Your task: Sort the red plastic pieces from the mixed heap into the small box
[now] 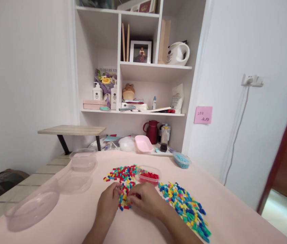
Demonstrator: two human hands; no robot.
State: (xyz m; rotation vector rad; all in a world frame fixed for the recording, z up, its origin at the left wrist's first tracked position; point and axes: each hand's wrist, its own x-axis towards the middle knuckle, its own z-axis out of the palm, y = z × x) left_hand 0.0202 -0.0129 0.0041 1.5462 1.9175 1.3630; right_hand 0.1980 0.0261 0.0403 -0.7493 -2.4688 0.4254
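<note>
Both hands rest on a pale pink table (235,217), among small coloured pieces. My left hand (109,200) lies with its fingers curled down onto a mixed pile of red, blue, yellow and green pieces (123,176). My right hand (146,198) sits beside it, fingers bent and pinched at the same pile; what they hold is too small to see. A clear tub with red pieces (149,176) stands just beyond my right hand. A second pile, mostly blue, green and yellow pieces (186,206), spreads to the right.
Empty clear tubs (82,159) and lids (31,208) lie at the left. A tub of blue pieces (181,160) stands at the far edge, with a pink tray (143,144) and red jug (152,131) behind. White shelves (133,67) rise at the back.
</note>
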